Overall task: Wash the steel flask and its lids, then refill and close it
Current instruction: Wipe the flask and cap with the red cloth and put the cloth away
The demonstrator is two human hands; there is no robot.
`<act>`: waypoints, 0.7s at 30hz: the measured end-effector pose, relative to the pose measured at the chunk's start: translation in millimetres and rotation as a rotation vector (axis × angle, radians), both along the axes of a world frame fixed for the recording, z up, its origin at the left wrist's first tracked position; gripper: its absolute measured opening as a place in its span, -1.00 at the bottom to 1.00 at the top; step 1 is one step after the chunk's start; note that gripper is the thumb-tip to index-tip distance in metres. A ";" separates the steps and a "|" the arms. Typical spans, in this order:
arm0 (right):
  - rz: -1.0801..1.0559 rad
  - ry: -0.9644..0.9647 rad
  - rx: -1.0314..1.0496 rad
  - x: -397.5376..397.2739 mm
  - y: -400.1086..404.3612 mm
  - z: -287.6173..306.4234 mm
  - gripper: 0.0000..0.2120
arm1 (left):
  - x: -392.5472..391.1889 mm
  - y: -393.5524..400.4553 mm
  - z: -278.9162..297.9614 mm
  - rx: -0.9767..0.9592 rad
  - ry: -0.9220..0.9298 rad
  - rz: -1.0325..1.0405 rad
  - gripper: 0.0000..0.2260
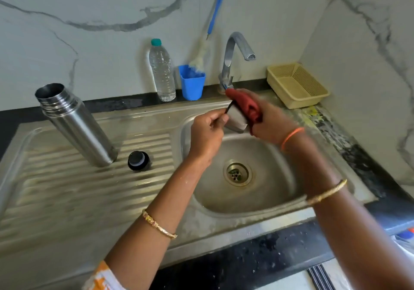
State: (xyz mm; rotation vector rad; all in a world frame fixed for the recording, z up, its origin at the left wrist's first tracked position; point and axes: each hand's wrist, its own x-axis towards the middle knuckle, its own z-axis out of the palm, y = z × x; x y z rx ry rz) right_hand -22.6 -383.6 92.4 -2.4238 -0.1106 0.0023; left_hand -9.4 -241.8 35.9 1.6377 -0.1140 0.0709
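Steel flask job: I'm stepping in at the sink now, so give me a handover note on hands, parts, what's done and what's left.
Left hand: grips the steel cup lid by its thin dark strap, over the sink bowl.
Right hand: presses a red cloth onto that lid.
Steel flask: open, upright on the drainboard.
Black inner stopper: beside the flask's base.
Tap: no water running.
Done: flask opened; cup lid under the cloth.
Left: can't tell whether flask and stopper are washed; then refill and close.

bright even daylight, edges bowed, right hand (272,121) perhaps motion-blurred.
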 end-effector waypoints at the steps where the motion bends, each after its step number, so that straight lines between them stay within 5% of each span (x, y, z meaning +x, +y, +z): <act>1: -0.044 -0.100 -0.140 -7.0 10.3 -13.6 -0.24 | 3.0 -2.9 0.3 0.006 0.037 0.008 -0.82; 3: -0.146 -0.247 -0.354 -24.4 33.2 -42.7 -0.19 | 6.3 -6.7 -1.0 0.033 0.083 0.041 -0.83; 6: -0.206 -0.318 -0.312 -31.2 40.9 -45.8 -0.19 | 4.5 -5.3 -3.7 0.033 0.039 0.004 -0.86; 8: -0.153 -0.220 -0.059 -14.0 19.5 -31.2 -0.24 | 1.7 -2.0 -0.3 -0.015 -0.003 -0.037 -0.83; 12: -0.042 0.344 0.683 13.6 -22.3 2.5 -0.36 | 4.0 0.0 7.0 -0.075 -0.047 -0.031 -0.73; 21: 0.036 0.473 1.227 18.8 -17.2 -11.2 -0.39 | 13.3 -6.8 9.5 -0.201 -0.083 0.091 -0.63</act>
